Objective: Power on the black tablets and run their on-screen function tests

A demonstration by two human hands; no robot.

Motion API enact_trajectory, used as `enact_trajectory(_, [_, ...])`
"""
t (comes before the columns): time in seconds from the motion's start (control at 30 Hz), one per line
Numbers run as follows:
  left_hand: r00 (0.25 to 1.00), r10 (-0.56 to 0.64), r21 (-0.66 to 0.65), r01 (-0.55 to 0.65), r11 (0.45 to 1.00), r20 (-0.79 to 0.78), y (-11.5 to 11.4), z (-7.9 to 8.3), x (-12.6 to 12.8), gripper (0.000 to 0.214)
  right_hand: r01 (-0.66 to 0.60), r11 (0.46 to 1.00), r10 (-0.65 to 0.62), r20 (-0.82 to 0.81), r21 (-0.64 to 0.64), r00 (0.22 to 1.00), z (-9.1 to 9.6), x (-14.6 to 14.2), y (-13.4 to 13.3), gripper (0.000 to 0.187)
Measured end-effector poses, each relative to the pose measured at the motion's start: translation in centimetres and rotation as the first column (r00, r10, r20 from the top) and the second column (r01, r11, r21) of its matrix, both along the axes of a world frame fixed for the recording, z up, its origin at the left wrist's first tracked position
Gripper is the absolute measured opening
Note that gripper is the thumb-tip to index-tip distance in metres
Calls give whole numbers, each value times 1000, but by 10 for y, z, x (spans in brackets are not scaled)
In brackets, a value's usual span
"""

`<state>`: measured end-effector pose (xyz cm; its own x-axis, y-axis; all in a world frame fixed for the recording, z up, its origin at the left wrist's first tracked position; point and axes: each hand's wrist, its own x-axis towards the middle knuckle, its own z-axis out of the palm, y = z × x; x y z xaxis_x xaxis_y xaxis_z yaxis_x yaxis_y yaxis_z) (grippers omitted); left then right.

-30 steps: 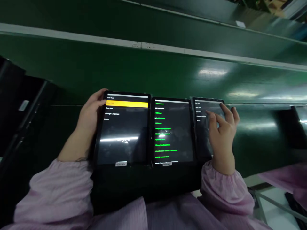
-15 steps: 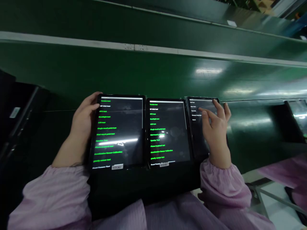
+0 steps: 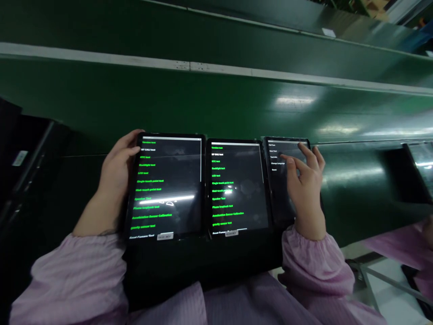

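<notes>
Three black tablets lie side by side in front of me. The left tablet [image 3: 172,180] and the middle tablet [image 3: 241,180] show lists of test names, mostly green with some white lines. A short white menu is lit on the right tablet [image 3: 282,194]. My left hand [image 3: 118,162] grips the left tablet at its upper left edge, thumb near the rim and the other fingers partly hidden behind it. Over the right tablet is my right hand [image 3: 306,185], fingers apart, index fingertip at the menu lines; whether it touches the glass I cannot tell.
A green work surface [image 3: 152,99] with a pale strip [image 3: 219,70] runs behind the tablets. Dark stacked items [image 3: 30,158] stand at the left. Another screen device [image 3: 419,167] lies at far right, near a co-worker's pink sleeve [image 3: 399,243].
My right hand's raised fingers have shifted very slightly, its index finger staying over the menu. At the right edge, the co-worker's arm has moved. My left hand and the tablets keep their places.
</notes>
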<state>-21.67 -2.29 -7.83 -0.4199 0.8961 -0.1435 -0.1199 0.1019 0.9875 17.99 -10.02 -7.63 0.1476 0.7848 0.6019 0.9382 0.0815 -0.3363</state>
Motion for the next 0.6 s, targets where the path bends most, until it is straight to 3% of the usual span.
enact_trajectory(0.13, [1000,-5,-12,6,1000,14,0,0,-1,57,-10,1000,10,-4,-22,1000,5,-1,-4,43])
enact_trajectory(0.37, [1000,-1,-43,1,999,4,1,4,0,57,-224,968,230,47,-111,972,16,-13,-11,38])
enact_trajectory(0.5, [1000,-6,1,6,1000,4,0,3,0,56,-193,975,201,59,-114,978,12,-8,-14,38])
enact_trajectory(0.6, [1000,-17,-17,17,1000,1,0,3,-1,58,-93,993,95,28,-76,995,12,5,-17,36])
